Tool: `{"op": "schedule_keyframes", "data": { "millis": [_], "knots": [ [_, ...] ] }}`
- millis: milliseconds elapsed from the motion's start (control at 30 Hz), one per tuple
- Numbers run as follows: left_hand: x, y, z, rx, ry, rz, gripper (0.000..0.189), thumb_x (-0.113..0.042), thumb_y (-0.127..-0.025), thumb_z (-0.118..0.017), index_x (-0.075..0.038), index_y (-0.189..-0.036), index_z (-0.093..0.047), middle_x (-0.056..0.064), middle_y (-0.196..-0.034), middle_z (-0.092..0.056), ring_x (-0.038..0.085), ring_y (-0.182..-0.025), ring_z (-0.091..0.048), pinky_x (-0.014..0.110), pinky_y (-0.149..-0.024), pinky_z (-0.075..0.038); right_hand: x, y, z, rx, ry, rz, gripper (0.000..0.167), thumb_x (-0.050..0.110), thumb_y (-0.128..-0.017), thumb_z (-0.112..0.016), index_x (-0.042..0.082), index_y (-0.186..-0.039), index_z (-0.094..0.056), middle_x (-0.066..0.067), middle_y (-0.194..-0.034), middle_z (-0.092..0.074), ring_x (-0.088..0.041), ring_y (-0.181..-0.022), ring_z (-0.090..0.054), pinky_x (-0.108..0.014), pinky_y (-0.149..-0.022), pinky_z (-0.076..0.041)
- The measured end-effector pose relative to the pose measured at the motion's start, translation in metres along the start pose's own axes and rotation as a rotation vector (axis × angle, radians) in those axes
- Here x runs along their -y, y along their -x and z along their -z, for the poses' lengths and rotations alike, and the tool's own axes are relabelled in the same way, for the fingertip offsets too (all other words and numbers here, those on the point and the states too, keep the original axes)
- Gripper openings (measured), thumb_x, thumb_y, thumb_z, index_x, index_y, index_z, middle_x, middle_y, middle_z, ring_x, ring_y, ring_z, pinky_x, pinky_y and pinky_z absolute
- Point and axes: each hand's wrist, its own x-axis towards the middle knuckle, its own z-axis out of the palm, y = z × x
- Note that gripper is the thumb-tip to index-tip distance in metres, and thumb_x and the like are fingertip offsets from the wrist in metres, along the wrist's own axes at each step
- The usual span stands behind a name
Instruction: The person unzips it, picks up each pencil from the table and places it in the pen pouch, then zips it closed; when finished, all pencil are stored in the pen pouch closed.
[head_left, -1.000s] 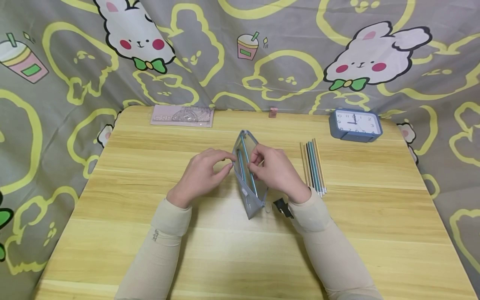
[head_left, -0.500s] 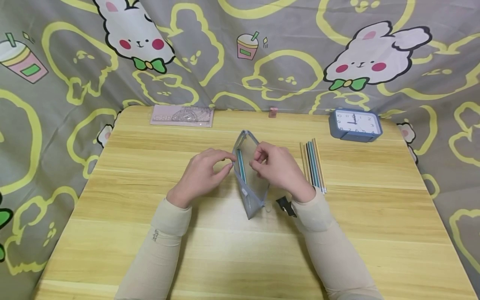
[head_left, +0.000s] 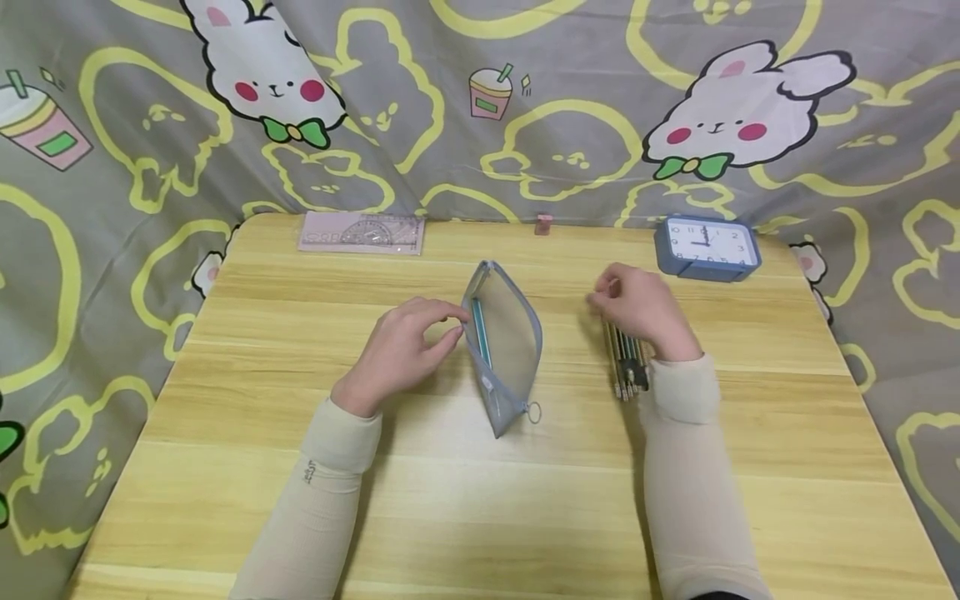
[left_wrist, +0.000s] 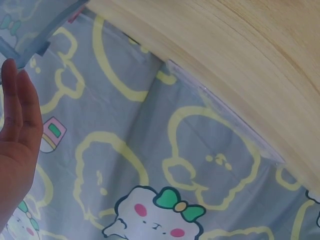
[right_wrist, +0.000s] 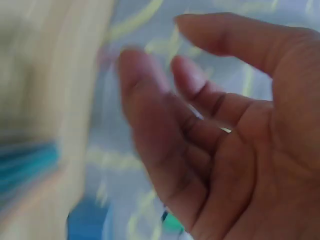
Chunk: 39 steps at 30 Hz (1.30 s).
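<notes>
A grey-blue zip pencil pouch (head_left: pixel 504 410) stands unzipped in the middle of the table in the head view, its mouth spread. Teal pencils (head_left: pixel 482 335) lie inside along its left wall. My left hand (head_left: pixel 403 346) touches the pouch's left rim with its fingertips; in the left wrist view its fingers (left_wrist: pixel 30 107) look nearly straight. Over a row of several pencils (head_left: pixel 621 354) hovers my right hand (head_left: pixel 647 308), partly hiding them. In the right wrist view, that hand (right_wrist: pixel 235 145) has loosely bent fingers, thumb apart, and nothing in it; blurred teal pencils (right_wrist: pixel 30 165) show beside it.
At the back left lies a ruler set (head_left: pixel 360 232) in clear packaging. A small pink block (head_left: pixel 543 224) sits at the table's back edge. A blue alarm clock (head_left: pixel 707 247) stands at the back right. A patterned curtain (head_left: pixel 420 100) hangs behind the table (head_left: pixel 480 517).
The pencil my right hand held over the pouch is out of its fingers. That hand has since moved right, over the pencil row. My left hand has stayed at the pouch rim.
</notes>
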Motion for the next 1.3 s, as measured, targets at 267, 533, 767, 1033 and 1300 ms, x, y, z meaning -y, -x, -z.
{"op": "schedule_keyframes", "data": {
  "millis": [267,533,767,1033,1300],
  "knots": [
    [0.001,0.001,-0.001,-0.003,0.005,-0.001,0.017,-0.015,-0.098,-0.075,-0.013,-0.115,-0.079,0.003,-0.114,-0.080,0.024,-0.106,-0.075,0.045,-0.092,-0.062,-0.072,0.000,0.013,-0.016,0.098,-0.159,0.025,0.025,-0.098,-0.061,0.001,-0.104,-0.066,-0.022,-0.103,-0.070,-0.036,-0.088,-0.063,-0.039,-0.066,-0.048],
    [0.001,0.001,0.000,0.003,0.000,0.010,0.018,-0.016,-0.099,-0.075,-0.013,-0.116,-0.079,0.003,-0.116,-0.080,0.025,-0.106,-0.075,0.046,-0.092,-0.062,-0.079,-0.003,0.012,0.001,0.123,-0.157,0.022,0.019,-0.093,-0.058,0.001,-0.097,-0.069,-0.021,-0.100,-0.071,-0.037,-0.088,-0.062,-0.043,-0.072,-0.049],
    [0.001,0.000,0.000,0.001,-0.004,0.007,0.017,-0.016,-0.098,-0.075,-0.014,-0.115,-0.079,0.003,-0.115,-0.080,0.025,-0.105,-0.075,0.045,-0.091,-0.062,-0.072,-0.006,0.010,0.038,0.095,-0.127,0.022,0.021,-0.096,-0.066,0.001,-0.102,-0.069,-0.020,-0.103,-0.072,-0.037,-0.091,-0.063,-0.050,-0.079,-0.051],
    [0.000,0.001,0.001,-0.005,-0.002,0.004,0.017,-0.015,-0.098,-0.076,-0.014,-0.115,-0.079,0.003,-0.114,-0.081,0.025,-0.106,-0.075,0.045,-0.092,-0.062,-0.069,-0.006,0.009,0.084,0.064,-0.144,0.022,0.018,-0.093,-0.072,0.000,-0.105,-0.068,-0.020,-0.106,-0.072,-0.038,-0.095,-0.063,-0.052,-0.083,-0.052],
    [0.000,0.001,0.002,-0.004,-0.001,0.005,0.017,-0.016,-0.098,-0.075,-0.015,-0.115,-0.079,0.003,-0.115,-0.080,0.025,-0.107,-0.075,0.046,-0.092,-0.062,-0.069,-0.005,0.008,0.087,0.116,-0.181,0.019,0.020,-0.091,-0.073,0.002,-0.090,-0.069,-0.014,-0.086,-0.070,-0.030,-0.077,-0.060,-0.041,-0.067,-0.049]
  ]
}}
